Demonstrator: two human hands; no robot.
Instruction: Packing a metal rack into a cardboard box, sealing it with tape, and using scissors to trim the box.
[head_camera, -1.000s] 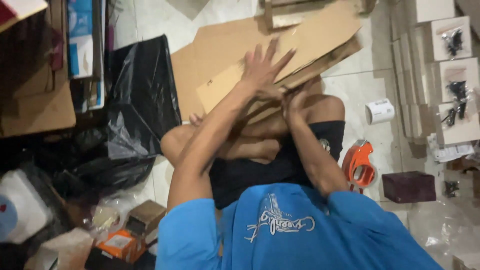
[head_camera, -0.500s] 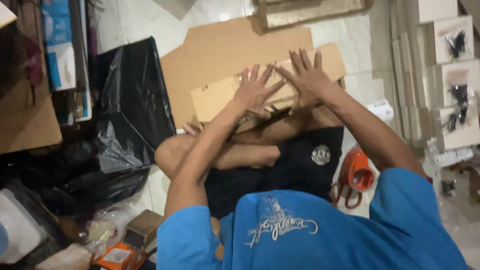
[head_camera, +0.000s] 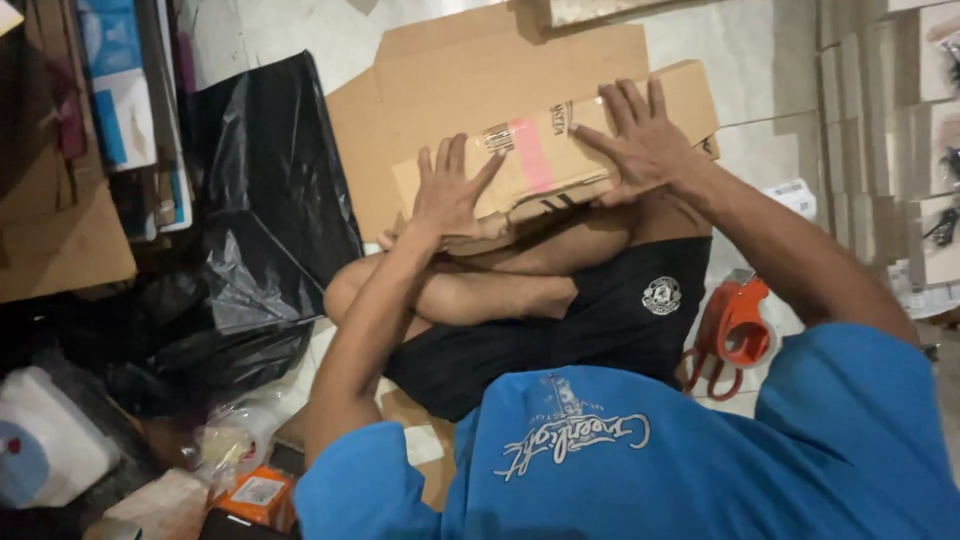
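A flattened brown cardboard box (head_camera: 545, 150) with a pink stripe and a label rests across my crossed legs. My left hand (head_camera: 452, 192) lies flat on its near left end, fingers spread. My right hand (head_camera: 640, 140) presses flat on its right part, fingers spread too. Neither hand grips anything. Under the box lies a larger sheet of brown cardboard (head_camera: 480, 75) on the tiled floor.
An orange tape dispenser (head_camera: 730, 325) lies on the floor by my right thigh. A black plastic bag (head_camera: 255, 230) is heaped at my left. Stacked cartons (head_camera: 900, 120) stand at the right. A small orange box (head_camera: 255, 492) and a white container (head_camera: 40, 450) sit near left.
My hands have moved apart along the box: the right one went right, the left one settled on the near left end. The box now lies flatter across my legs.
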